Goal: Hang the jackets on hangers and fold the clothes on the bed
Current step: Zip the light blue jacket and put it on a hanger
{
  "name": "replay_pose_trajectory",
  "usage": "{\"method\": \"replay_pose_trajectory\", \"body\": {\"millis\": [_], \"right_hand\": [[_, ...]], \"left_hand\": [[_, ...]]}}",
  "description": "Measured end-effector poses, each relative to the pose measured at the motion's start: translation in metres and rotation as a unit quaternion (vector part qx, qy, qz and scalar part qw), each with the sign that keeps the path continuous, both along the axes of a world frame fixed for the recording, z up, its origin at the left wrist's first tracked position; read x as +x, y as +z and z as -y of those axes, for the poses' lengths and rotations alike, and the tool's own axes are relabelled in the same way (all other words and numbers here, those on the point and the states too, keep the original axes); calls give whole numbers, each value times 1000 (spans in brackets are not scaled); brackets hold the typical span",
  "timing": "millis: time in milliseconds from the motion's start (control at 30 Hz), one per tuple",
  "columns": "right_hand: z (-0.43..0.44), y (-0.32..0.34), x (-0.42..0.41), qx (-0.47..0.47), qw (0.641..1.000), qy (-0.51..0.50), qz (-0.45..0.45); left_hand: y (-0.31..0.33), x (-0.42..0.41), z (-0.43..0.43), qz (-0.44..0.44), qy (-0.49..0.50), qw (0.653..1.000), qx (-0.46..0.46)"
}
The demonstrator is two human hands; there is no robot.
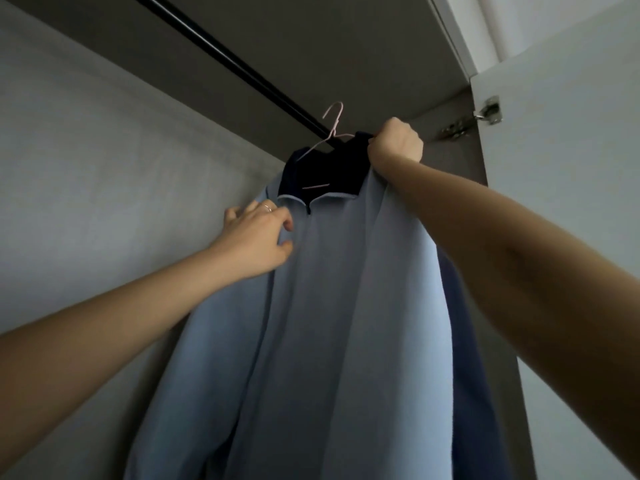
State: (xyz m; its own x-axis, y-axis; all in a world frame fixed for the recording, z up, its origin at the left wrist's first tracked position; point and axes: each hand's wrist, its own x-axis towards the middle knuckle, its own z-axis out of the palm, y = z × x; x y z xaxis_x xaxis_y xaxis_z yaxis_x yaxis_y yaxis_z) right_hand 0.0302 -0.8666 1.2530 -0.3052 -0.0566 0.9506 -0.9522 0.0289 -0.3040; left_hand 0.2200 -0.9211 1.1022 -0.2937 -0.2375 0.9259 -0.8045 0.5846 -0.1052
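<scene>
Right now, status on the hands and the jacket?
Right hand grips navy collar of light blue jacket on pink wire hanger. Left hand holds its shoulder edge. Hook beside black closet rail, seating unclear. No obstruction seen.

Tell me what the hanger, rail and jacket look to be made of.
The hanger: thin pink wire, probably coated metal, by its slim bent hook. The rail: black, smooth, faintly shiny, likely painted metal. The jacket: soft matt pale-blue fabric, perhaps fleece, navy inside the collar, hanging in loose folds.
</scene>
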Motion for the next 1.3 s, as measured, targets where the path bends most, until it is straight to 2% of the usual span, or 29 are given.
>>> {"method": "replay_pose_trajectory", "body": {"millis": [167, 367, 467, 533, 600, 667, 700, 767, 800, 833, 900, 967, 1000, 1033, 1067, 1100, 1133, 1167, 1200, 1233, 1267, 1300], "right_hand": [[25, -3, 8, 24, 998, -38, -45], [34, -20, -44, 104, 967, -138, -186], [27, -27, -48, 171, 953, -214, -132], [18, -53, -31, 242, 933, -244, -108], [8, -102, -11, 312, 904, -224, -189], [-3, -171, -8, 428, 846, -159, -277], [-10, -204, -15, 498, 796, -159, -305], [-17, -251, -46, 592, 692, -249, -331], [-19, -263, -64, 615, 667, -289, -305], [-21, -271, -79, 625, 665, -308, -270], [-27, -284, -97, 617, 677, -331, -225], [-34, -305, -96, 604, 696, -314, -228], [-38, -325, -93, 609, 697, -286, -248], [-40, -348, -94, 603, 699, -252, -291], [-45, -369, -93, 603, 693, -222, -326], [-58, -390, -97, 624, 668, -212, -344], [-64, -403, -104, 618, 660, -226, -363], [-69, -418, -112, 622, 655, -235, -360], [-70, -431, -121, 650, 642, -259, -315], [-78, -448, -126, 700, 607, -282, -251], [-82, -451, -122, 730, 575, -306, -208], [-92, -455, -112, 747, 563, -292, -198]], "left_hand": [[-11, 16, 12, -5, 22, 1000, 10], [-34, 11, 38, 3, 6, 998, 69], [-41, -8, 56, 33, 4, 992, 123], [-47, -28, 72, 14, -35, 983, 177], [-57, -52, 85, -31, -89, 974, 205], [-82, -76, 97, -48, -120, 972, 195], [-101, -86, 105, -34, -131, 969, 206], [-153, -101, 120, 56, -123, 943, 304], [-182, -104, 130, 120, -97, 918, 366], [-210, -103, 138, 167, -78, 888, 422], [-259, -95, 140, 198, -66, 832, 514], [-288, -90, 133, 215, -72, 799, 556], [-299, -89, 121, 225, -61, 800, 553], [-307, -91, 109, 218, -42, 828, 515], [-314, -93, 93, 197, -29, 870, 452], [-323, -97, 75, 164, -44, 905, 390], [-328, -99, 63, 165, -71, 919, 352], [-336, -101, 51, 212, -96, 906, 355], [-346, -102, 41, 278, -104, 869, 395], [-363, -101, 25, 327, -85, 823, 456], [-372, -102, 20, 344, -62, 796, 494], [-385, -103, 6, 337, -57, 786, 515]]}}
